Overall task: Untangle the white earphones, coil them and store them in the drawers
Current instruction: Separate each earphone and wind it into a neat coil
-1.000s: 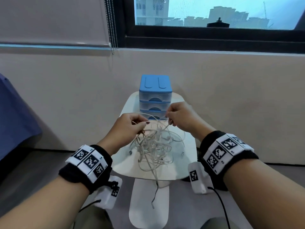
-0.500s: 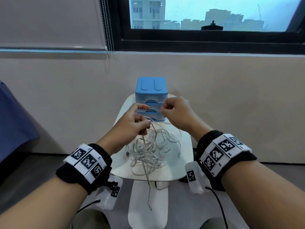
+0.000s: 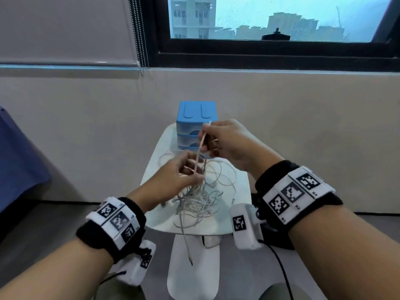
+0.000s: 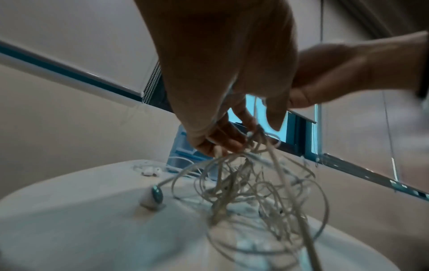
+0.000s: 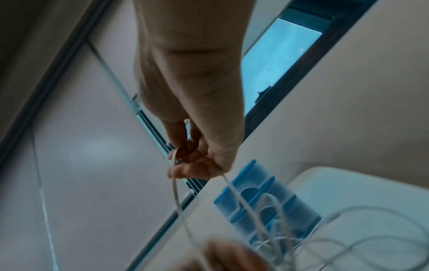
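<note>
Nearest you, one cable end (image 3: 187,250) hangs off the near edge of the desk (image 3: 240,187), plug dangling free below your wrists. On the desk under your hands lies the white earphones (image 3: 195,202) tangle, a loose heap of loops; an earbud (image 4: 154,195) rests on the desk left of the heap, and a metal plug (image 3: 233,200) lies to its right. Your left hand (image 3: 179,177) sits just above the heap, fingers curled and pinching a bunch of strands at its top. Your right hand (image 3: 227,141) is higher and farther out, thumb and fingers pinching a single strand (image 3: 200,148) that runs taut down to your left hand. Behind your right hand, partly hidden by it, stands the blue drawers (image 3: 194,118) unit at the far end of the desk; the drawers you can see look closed. A second, smaller bundle of earphones (image 4: 150,171) lies beside its base. Beyond that are the wall and the window (image 3: 270,18).
</note>
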The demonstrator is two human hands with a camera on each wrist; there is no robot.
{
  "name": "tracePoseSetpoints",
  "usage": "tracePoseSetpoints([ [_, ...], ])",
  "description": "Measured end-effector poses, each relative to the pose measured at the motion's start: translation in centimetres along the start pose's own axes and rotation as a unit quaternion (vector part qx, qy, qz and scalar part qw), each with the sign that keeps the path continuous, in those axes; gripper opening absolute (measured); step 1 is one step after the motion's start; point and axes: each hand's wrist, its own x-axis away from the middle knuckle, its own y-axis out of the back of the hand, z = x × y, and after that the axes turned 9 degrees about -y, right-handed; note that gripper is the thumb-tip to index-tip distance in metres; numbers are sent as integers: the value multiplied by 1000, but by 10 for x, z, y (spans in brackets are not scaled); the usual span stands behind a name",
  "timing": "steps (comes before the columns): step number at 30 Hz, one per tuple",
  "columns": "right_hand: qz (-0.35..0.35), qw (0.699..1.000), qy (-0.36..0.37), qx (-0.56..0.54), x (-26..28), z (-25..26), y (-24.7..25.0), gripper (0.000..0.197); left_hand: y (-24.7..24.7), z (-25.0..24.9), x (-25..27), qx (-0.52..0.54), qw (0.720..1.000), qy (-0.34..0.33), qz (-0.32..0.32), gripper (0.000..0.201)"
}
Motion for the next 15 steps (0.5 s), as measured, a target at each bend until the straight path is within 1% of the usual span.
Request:
tracePoseSetpoints([
  [2, 10, 996, -34, -87, 4, 11, 0, 25, -6, 11, 3, -93, 996, -7, 12, 8],
  [4, 34, 992, -55, -104, 9, 20, 2, 16, -7, 21, 3, -147, 989, -4, 23, 12],
  [5, 49, 992, -54, -104, 12, 23, 5, 18, -6, 24, 2, -159, 987, 2, 25, 12],
  [8, 96, 989, -30, -107, 27, 35, 13, 47, -2, 29, 0, -192, 981, 5, 27, 11],
  [9, 98, 991, -20, -87, 32, 40, 17, 55, -2, 30, -1, -200, 979, 5, 29, 12],
  [10, 79, 996, -9, -42, 37, 44, 20, 60, 0, 32, -1, -202, 979, 4, 32, 12],
  [11, 39, 999, 7, 22, 40, 50, 23, 56, 1, 35, -2, -200, 979, 5, 34, 12],
  [12, -20, 995, 31, 94, 40, 56, 28, 48, 2, 37, -1, -197, 980, 7, 37, 12],
  [13, -86, 981, 61, 165, 38, 62, 32, 37, 3, 39, -1, -196, 980, 10, 40, 12],
  [14, -150, 957, 96, 227, 35, 68, 37, 28, 3, 40, 0, -196, 980, 12, 43, 13],
  [15, -206, 931, 135, 270, 33, 73, 41, 24, 4, 41, 0, -195, 980, 14, 46, 13],
])
